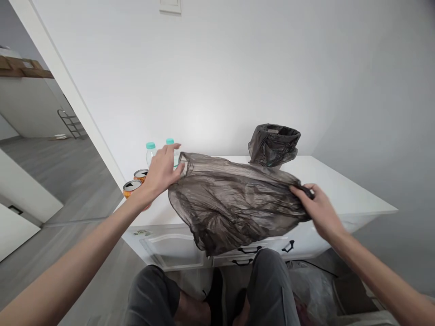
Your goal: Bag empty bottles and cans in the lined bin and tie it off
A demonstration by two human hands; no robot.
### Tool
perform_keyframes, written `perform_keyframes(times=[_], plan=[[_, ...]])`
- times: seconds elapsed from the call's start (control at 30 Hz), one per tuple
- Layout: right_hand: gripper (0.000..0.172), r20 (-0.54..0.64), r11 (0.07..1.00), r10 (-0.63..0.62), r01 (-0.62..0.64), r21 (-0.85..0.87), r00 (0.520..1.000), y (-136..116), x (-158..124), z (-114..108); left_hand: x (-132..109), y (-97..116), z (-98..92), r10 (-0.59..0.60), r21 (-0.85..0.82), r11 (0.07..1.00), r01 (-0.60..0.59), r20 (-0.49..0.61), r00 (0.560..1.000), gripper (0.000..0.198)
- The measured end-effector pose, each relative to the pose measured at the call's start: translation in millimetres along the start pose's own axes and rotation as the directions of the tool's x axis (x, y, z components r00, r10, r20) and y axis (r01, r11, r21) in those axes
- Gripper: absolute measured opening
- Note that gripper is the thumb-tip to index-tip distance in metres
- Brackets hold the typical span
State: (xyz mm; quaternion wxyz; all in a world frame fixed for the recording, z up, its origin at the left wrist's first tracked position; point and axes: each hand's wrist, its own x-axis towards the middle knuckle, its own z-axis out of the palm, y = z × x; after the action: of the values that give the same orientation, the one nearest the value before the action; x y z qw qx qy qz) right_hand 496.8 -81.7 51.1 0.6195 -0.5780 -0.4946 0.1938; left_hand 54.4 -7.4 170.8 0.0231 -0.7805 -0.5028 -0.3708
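A thin, dark, see-through plastic bag (238, 199) stretches sideways between my hands, above the front edge of the white cabinet (346, 185). My right hand (317, 208) pinches its gathered right end. At the bag's left end is my left hand (165, 167), thumb and forefinger spread apart beside the bag's edge; whether the thumb touches the plastic I cannot tell. Behind the bag stands a small bin (274, 145) lined with a similar dark bag, its mouth facing up.
Two clear bottles with teal caps, one at the left (150, 151) and one partly behind my hand (170, 141), stand near two orange cans (132, 186). Black drawer handles (288, 246) stick out in front. Below right lies a clear plastic bag (312, 290).
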Motion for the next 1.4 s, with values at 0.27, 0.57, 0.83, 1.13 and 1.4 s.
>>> perform_keyframes(times=[0.27,0.57,0.83,1.13,1.4], plan=[[0.032,0.255,0.83,0.488,-0.534,0.159,0.835,31.8,-21.2,90.2,-51.1,52.3,42.0,0.418,-0.074,0.89,-0.451,0.531,0.737,0.044],[0.021,0.308,0.873,0.488,-0.46,-0.164,0.817,13.7,-6.7,58.7,-81.8,-14.2,94.9,0.212,0.25,0.902,-0.351,0.453,0.866,0.038],[0.065,0.777,0.561,-0.342,0.778,-0.281,0.528,34.4,-33.1,14.8,-145.7,6.8,77.0,0.449,-0.036,0.85,-0.525,0.572,0.686,0.078],[0.027,0.709,0.505,-0.447,0.808,-0.304,0.546,53.6,-29.9,35.1,-168.4,-47.3,120.5,0.421,0.078,0.846,-0.528,0.509,0.75,0.109],[0.039,0.576,0.747,-0.262,0.54,-0.387,0.775,57.9,-27.3,31.1,-122.3,-44.3,52.8,0.194,-0.257,0.966,-0.038,0.617,0.762,0.056]])
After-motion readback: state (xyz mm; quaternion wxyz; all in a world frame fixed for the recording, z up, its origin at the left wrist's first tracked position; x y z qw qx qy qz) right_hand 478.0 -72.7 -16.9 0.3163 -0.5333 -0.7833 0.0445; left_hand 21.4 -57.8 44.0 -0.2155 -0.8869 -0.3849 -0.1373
